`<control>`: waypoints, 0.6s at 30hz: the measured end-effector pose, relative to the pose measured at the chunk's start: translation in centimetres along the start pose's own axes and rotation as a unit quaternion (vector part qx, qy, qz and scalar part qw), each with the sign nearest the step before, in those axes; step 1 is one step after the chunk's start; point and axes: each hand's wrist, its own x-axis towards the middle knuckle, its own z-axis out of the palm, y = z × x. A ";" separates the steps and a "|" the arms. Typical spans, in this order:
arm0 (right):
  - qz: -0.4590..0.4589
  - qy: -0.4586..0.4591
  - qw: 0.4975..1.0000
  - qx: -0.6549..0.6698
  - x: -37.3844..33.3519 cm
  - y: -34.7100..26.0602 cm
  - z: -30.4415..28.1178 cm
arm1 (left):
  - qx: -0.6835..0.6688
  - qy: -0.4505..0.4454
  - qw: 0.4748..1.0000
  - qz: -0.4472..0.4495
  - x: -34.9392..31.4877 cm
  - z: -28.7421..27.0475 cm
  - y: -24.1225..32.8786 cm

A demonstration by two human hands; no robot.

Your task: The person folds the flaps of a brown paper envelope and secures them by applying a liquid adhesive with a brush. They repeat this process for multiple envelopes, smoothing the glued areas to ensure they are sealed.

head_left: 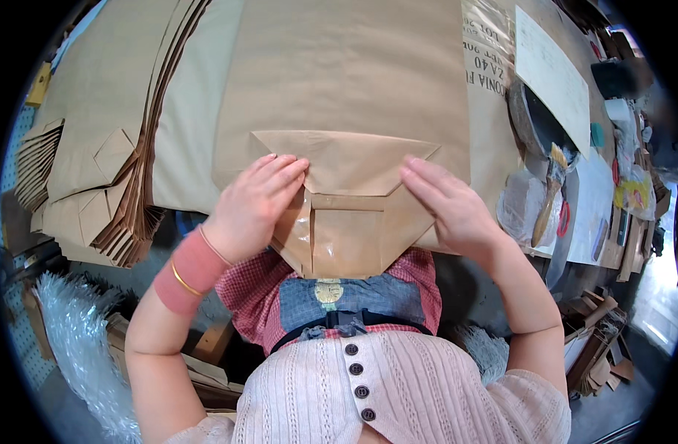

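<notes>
A large brown paper bag [339, 74] lies in front of me, its folded bottom end toward my body. Across that end lies a wide folded flap [350, 163], and a nearer panel [348, 240] reaches over the table's front edge. My left hand [254, 203] rests on the flap's left side, fingers slightly bent and laid against the paper. On the right side my right hand [446, 200] lies with its fingers stretched along the fold. Both thumbs are mostly hidden. A shiny patch shows on the paper beside my left hand.
Stacked brown paper bags [95, 170] with folded ends lie at the left. To the right are a brush [552, 196], red-handled scissors [564, 218], a dark container [527, 118] and a white sheet [553, 74]. Clear plastic strands [76, 333] hang at the lower left.
</notes>
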 end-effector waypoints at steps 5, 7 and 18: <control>0.067 0.068 0.995 -0.016 -4.9 -1.8 2.3 | -0.236 -0.045 0.970 -0.024 -0.7 -0.7 -1.4; 0.060 0.058 0.995 -0.046 -4.6 -3.1 3.1 | -0.144 -0.072 0.986 0.031 -1.0 -0.7 -0.8; 0.037 0.144 0.988 0.045 -3.7 -1.9 3.7 | -0.064 0.055 0.996 0.004 -1.9 1.3 0.5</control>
